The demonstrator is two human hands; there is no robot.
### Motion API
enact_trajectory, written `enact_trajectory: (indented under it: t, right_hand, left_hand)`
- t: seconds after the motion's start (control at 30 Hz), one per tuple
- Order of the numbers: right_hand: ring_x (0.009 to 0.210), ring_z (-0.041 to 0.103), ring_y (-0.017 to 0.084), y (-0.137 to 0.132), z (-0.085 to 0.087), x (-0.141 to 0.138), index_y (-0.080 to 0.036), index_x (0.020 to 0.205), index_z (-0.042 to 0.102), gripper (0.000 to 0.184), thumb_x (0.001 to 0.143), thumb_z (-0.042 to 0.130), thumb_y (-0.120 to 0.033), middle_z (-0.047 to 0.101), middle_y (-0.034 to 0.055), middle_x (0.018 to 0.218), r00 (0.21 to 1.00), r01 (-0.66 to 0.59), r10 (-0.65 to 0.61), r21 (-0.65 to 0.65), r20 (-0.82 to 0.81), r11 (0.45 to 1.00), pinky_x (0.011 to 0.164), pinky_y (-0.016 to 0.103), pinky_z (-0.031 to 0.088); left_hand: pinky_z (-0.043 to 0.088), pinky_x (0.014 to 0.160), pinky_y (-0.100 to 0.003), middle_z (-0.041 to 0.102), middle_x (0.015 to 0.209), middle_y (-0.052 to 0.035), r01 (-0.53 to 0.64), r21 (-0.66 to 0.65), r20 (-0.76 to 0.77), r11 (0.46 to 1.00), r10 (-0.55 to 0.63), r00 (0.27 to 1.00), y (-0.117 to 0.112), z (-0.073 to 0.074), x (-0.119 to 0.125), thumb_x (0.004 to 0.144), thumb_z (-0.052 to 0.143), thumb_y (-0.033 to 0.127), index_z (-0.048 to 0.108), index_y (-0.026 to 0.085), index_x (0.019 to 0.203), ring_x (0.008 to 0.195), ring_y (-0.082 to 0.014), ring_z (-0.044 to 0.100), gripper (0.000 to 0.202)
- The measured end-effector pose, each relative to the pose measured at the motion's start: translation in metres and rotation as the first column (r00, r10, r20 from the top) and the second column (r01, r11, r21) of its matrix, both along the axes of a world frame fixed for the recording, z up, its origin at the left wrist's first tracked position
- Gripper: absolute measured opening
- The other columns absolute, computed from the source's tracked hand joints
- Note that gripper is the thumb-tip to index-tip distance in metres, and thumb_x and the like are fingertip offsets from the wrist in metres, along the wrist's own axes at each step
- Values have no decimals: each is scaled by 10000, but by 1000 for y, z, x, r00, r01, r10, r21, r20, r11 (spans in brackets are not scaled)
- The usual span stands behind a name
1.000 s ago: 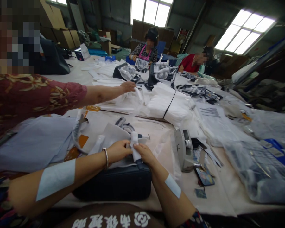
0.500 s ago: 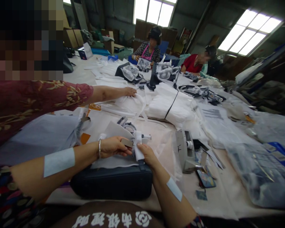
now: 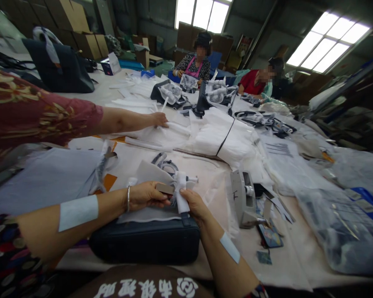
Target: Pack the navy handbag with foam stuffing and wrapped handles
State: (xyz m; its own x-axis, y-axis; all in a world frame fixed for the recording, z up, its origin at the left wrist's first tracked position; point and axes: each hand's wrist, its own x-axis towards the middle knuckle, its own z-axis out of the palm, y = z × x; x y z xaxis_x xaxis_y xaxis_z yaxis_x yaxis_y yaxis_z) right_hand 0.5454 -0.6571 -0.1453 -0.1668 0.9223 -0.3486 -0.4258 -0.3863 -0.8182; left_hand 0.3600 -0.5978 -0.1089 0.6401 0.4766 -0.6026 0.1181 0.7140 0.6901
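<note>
**Bag (image 3: 144, 243) under both hands at the near table edge**

Lying on the pale table cover (image 3: 286, 271), with dark navy base toward the near side. Reaching in from the near left with the left forearm, low and slanting gently upward, under a pale blue patch (image 3: 78, 212) and with a silver bracelet (image 3: 128, 199) at the wrist. Pinching a flat brown strip (image 3: 164, 188) between thumb and curled fingers of the left hand (image 3: 147, 195), just left of a white wrap (image 3: 182, 199); impossible to tell whether touching the wrap too. Slanting steeply up and leftward from the near right with the right forearm, under a second patch (image 3: 230, 247). Gripping the white wrap with the right hand (image 3: 195, 205), with thumb along the front and the other fingers mostly hidden. Just beyond, looped grey handles (image 3: 169, 164). To the right, well apart from the hands, a grey dispenser (image 3: 238, 196). Farther off, toward the left, a co-worker's hand (image 3: 159, 119) at the end of a floral sleeve (image 3: 49, 109), over white sheets. Right of that, a white stack (image 3: 209, 134) under a black band.
</note>
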Motion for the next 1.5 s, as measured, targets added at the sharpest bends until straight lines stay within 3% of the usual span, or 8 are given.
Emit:
enact_trajectory:
  t: [0.23,0.4,0.63,0.93,1.17,1.37,1.5]
  right_hand:
    - [559,510,134,2,-3,0,-113,855,642,377,615,740,-387,625,45,665,996,4,-10,-63,-93,998,538,249,364]
    - [598,539,152,4,-5,1,-121,884,648,370,628,732,-375,633,45,673,994,-44,38,-54,-103,998,597,272,389]
    - [584,517,117,6,-3,2,-128,873,655,335,614,739,-324,644,26,716,997,-49,43,-89,-68,995,568,241,362]
    - [566,509,108,10,-12,1,-138,837,638,304,625,734,-334,627,8,679,999,-34,30,-104,-41,994,544,228,346]
    - [518,465,99,12,-2,-2,-130,766,648,326,601,759,-389,585,-4,578,997,-68,71,-112,22,991,510,229,318]
    - [499,429,79,10,-3,-3,-147,747,579,416,512,822,-391,562,-30,589,991,32,-19,-95,132,995,489,223,294]
    - [496,439,86,9,-6,-2,-157,743,566,407,533,810,-405,558,-35,586,981,27,-19,-39,193,999,497,231,312]
  left_hand:
    - [523,741,-183,673,1040,-52,62,-60,104,996,-55,993,4,-3,-6,608,789,104,681,151,999,901,-147,656,408]
    - [521,644,-186,696,844,-50,-31,-97,18,995,33,999,5,-9,3,670,784,258,638,141,854,761,-131,670,261]
    - [496,581,-199,684,719,-50,-119,-52,-63,991,116,991,2,-11,13,604,819,299,575,133,749,653,-136,657,328]
    - [493,593,-186,681,694,-42,-117,-5,-55,993,117,992,3,-18,13,596,823,344,542,138,746,634,-113,644,379]
    - [478,593,-192,674,668,-35,-91,1,-64,996,90,994,5,-20,16,591,824,339,531,135,738,617,-109,636,386]
    - [454,559,-195,651,598,-17,-92,93,-113,991,102,988,3,-21,21,574,812,396,499,141,700,552,-97,602,423]
    - [453,548,-208,638,567,-5,-88,139,-186,986,113,976,3,-18,27,543,812,415,481,151,685,527,-105,596,447]
